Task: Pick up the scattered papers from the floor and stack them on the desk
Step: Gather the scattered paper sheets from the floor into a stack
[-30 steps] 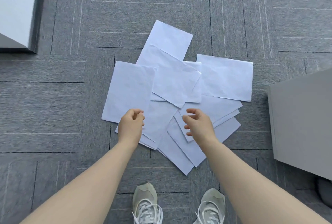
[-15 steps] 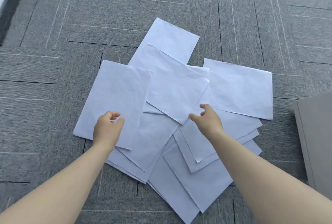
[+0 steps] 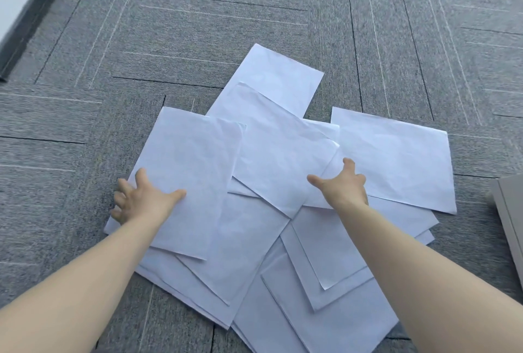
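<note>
Several white paper sheets (image 3: 280, 160) lie overlapping in a loose pile on the grey carpet. My left hand (image 3: 141, 199) rests spread on the left edge of the leftmost sheet (image 3: 189, 171), fingers apart, some over the paper's edge onto the carpet. My right hand (image 3: 343, 187) is spread over the pile's middle, thumb on the central sheet, fingers reaching toward the right sheet (image 3: 396, 160). Neither hand has a sheet lifted. The desk top is out of view.
Grey carpet tiles (image 3: 226, 27) surround the pile. A grey furniture panel (image 3: 509, 211) stands at the right edge. A dark baseboard and pale wall (image 3: 25, 21) run along the top left corner.
The camera has dropped closer to the floor. Both hands went from loosely curled above the pile to spread flat onto the sheets, the left one moving out to the left edge.
</note>
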The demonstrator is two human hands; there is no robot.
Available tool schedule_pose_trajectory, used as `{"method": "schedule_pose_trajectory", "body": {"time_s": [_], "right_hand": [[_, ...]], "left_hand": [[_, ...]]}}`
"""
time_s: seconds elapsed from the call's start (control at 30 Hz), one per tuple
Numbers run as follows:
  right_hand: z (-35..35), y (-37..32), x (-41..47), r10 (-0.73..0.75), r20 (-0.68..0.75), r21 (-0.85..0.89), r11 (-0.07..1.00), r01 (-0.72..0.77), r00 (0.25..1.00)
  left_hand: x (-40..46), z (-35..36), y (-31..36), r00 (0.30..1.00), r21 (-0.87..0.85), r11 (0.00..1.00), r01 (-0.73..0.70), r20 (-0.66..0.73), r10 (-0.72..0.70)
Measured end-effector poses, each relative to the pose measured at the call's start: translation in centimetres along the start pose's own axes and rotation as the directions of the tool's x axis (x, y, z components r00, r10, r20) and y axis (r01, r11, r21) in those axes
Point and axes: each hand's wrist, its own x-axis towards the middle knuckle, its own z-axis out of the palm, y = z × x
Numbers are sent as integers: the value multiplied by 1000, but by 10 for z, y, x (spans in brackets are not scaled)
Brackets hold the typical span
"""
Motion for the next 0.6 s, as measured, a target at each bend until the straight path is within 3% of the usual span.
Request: {"method": "schedule_pose_trajectory", "body": {"time_s": [0.33,0.6], "right_hand": [[8,-4,-2,28,37,418,907,-41,999],[25,-1,-2,3,35,501,865,-20,999]], "left_hand": [[-2,-10,-4,998,94,994,-52,-37,55],[-6,-6,-13,996,63,996,-65,-62,68]]}}
